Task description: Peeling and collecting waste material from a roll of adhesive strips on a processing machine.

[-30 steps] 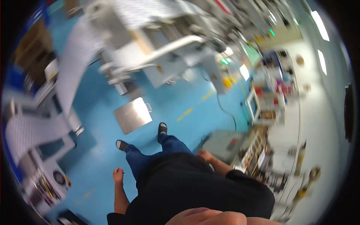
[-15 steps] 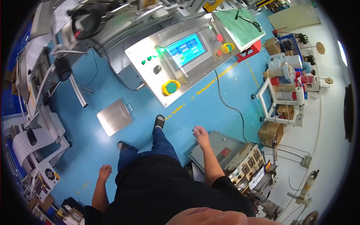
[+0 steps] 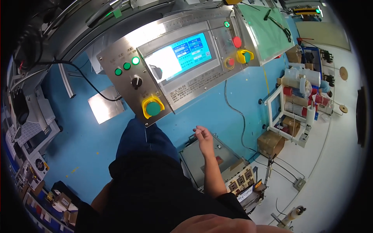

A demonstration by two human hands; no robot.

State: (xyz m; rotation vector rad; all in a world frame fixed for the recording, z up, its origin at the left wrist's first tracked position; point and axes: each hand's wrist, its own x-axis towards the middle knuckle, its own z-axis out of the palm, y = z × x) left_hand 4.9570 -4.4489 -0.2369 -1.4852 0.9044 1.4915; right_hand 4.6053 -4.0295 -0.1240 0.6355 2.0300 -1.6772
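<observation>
My right hand (image 3: 203, 139) hangs in the air with its fingers loosely bent and a little apart, and nothing shows in it. It is below the front edge of a steel control panel (image 3: 186, 97), touching nothing. Of my left arm only the forearm (image 3: 101, 197) shows; the hand is hidden behind my body. A lit blue touchscreen (image 3: 192, 50) sits in the panel, with glare over its left part. Around it are a black rotary knob (image 3: 136, 82), a green push button (image 3: 153, 108) in a yellow guard, and a red button (image 3: 236, 42).
A grey cabinet (image 3: 190, 155) stands by my right forearm. Scissors (image 3: 280, 28) lie on a green mat (image 3: 261, 27) at the panel's far right. A white-framed rack (image 3: 275, 105) with rolls and a cardboard box (image 3: 271, 143) stand right. A steel plate (image 3: 105, 108) lies left.
I have stepped forward, so the control panel is larger and nearer. My left hand has gone out of sight behind my body. My right hand stays raised, still holding nothing visible.
</observation>
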